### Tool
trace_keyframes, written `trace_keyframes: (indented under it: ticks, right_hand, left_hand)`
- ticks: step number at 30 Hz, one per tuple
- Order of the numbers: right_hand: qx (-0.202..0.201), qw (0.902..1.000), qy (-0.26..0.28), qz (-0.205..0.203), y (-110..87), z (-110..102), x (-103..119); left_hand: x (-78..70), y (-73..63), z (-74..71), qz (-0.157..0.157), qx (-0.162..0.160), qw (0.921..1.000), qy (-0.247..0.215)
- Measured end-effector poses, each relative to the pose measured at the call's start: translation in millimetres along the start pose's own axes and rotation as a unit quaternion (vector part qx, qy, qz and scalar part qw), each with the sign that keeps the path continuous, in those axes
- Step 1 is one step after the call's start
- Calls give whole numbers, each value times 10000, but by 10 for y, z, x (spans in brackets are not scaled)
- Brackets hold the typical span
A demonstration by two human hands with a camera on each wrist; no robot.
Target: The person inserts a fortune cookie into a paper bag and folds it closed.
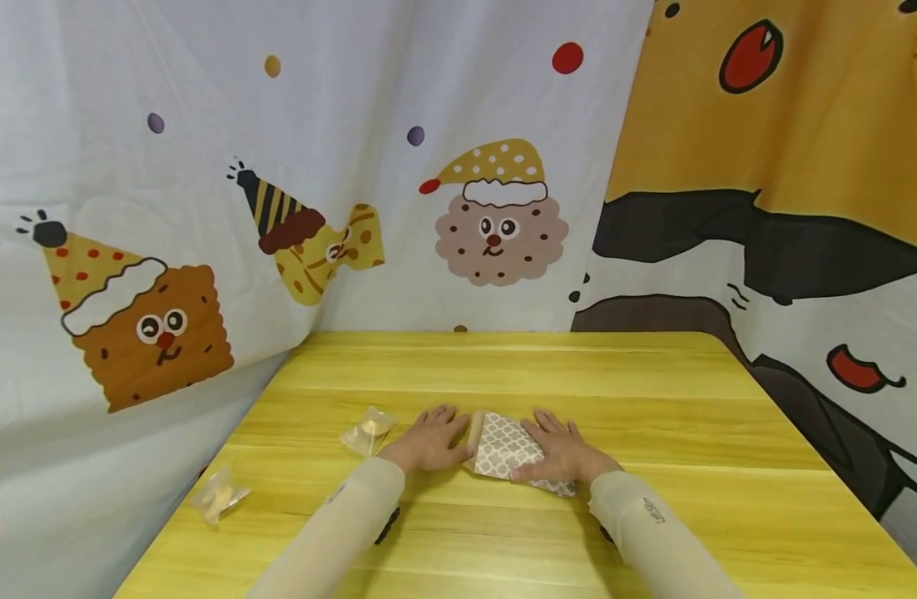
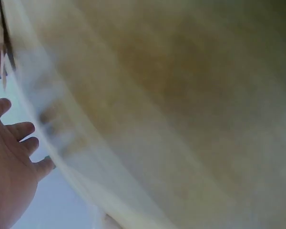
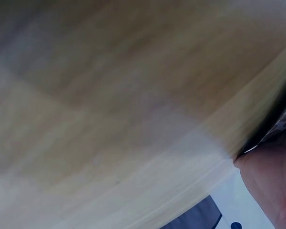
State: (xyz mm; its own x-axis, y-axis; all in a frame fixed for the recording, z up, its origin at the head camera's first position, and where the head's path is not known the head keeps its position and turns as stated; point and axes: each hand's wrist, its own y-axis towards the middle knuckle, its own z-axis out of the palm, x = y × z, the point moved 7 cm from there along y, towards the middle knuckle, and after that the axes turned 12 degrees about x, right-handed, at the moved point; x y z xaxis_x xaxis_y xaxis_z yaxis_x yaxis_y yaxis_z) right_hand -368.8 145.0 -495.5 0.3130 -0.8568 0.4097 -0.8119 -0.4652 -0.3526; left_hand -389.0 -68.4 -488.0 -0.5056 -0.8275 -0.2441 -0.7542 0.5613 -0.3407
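Observation:
A small flat paper bag [image 1: 501,443] with a white lattice print on beige lies on the table, a plain tan strip along its left end. Beside that strip, my left hand [image 1: 433,441] lies palm down with its thumb right at the edge. My right hand [image 1: 562,449] rests spread across the right part of the bag and covers some of it. In the left wrist view the left hand [image 2: 12,167] shows at the far left with fingers extended. Only part of the right hand [image 3: 272,179] appears in the right wrist view, by the bag's edge.
On the yellow wood-grain table [image 1: 503,541], a clear wrapped packet [image 1: 369,430] with something tan inside lies just left of the left hand. A second clear packet [image 1: 220,497] is near the table's left edge. A cartoon-printed curtain [image 1: 399,83] hangs behind and along the sides.

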Motion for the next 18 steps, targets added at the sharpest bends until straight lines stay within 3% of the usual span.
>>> trace_keyframes:
  ticks: [6, 10, 13, 18]
  right_hand:
    - [-9, 10000, -37, -8, 15, 8, -11]
    - [-1, 10000, -62, 27, 15, 11, -20]
    - [6, 10000, -61, 49, 13, 19, -28]
    - [21, 10000, -44, 15, 14, 33, -30]
  left_hand:
    - [-61, -74, -134, 278, -412, 9975, -506]
    - [-145, -102, -210, 451, -717, 9910, -1035]
    - [-209, -97, -256, 571, -980, 9760, -1856]
    - [-284, -79, -302, 659, -1361, 9360, -3180]
